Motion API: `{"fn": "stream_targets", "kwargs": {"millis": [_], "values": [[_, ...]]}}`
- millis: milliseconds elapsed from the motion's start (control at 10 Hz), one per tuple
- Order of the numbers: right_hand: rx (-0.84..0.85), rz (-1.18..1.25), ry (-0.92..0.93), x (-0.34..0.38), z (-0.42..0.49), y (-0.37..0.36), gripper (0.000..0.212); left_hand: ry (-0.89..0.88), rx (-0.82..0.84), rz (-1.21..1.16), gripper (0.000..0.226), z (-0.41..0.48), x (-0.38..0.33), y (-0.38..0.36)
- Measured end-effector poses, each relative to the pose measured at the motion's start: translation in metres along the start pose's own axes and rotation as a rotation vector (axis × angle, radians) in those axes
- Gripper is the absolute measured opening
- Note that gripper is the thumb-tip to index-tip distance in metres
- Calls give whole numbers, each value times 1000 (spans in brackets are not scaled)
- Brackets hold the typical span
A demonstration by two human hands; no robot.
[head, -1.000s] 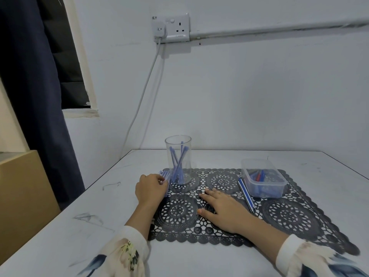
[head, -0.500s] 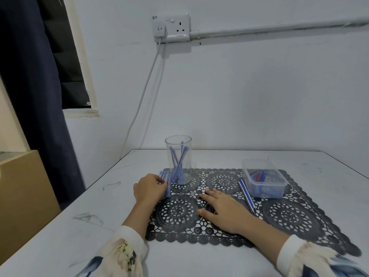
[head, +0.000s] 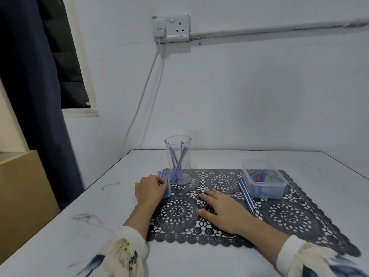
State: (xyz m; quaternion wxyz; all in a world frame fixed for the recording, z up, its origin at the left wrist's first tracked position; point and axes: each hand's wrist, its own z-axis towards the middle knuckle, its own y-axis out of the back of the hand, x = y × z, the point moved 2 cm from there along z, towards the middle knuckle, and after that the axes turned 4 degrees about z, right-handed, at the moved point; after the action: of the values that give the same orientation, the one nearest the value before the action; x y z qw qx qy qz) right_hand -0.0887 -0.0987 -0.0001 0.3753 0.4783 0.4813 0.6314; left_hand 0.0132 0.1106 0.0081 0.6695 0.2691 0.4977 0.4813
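A clear glass [head: 177, 154] stands on the back left of a dark lace mat [head: 289, 216] and holds several blue pens. Just left of the glass, a row of blue pens [head: 165, 179] lies on the mat's edge. My left hand [head: 149, 189] lies over the near ends of these pens with its fingers curled on them. My right hand [head: 221, 211] rests flat and palm-down on the mat, holding nothing. A blue-and-white striped pen [head: 246, 194] lies on the mat just right of it.
A clear plastic box [head: 263, 179] with blue and red pens sits on the mat at the back right. The white table [head: 60, 236] meets the wall behind. A white cable hangs from a wall socket [head: 171, 28]. A brown cabinet [head: 22, 196] and dark curtain stand at left.
My left hand has shifted slightly on the loose pens, drawing them a little nearer. My right hand has stayed flat on the mat.
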Motion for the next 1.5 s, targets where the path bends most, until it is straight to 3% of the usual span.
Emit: {"fn": "stream_targets", "kwargs": {"millis": [300, 600, 800, 1000, 1100, 1200, 1500], "values": [[3, -3, 0, -2, 0, -1, 65, -37, -88, -12, 23, 0, -3, 2], [8, 5, 5, 0, -2, 1, 65, -125, -429, -466, 16, -2, -29, 64], [17, -1, 5, -1, -1, 0, 67, -288, -303, -434, 16, 38, -71, 102], [9, 15, 7, -1, -1, 0, 107, -317, 7, -109, 10, 89, -110, 100], [6, 12, 11, 2, -2, 1, 108, -303, 141, 78, 7, 96, -118, 89], [12, 12, 9, 2, -3, 3, 110, -276, 182, 161, 19, 95, -125, 78], [51, -4, 7, 2, -1, 5, 99, -192, 261, 228, 17, 90, -132, 72]]}}
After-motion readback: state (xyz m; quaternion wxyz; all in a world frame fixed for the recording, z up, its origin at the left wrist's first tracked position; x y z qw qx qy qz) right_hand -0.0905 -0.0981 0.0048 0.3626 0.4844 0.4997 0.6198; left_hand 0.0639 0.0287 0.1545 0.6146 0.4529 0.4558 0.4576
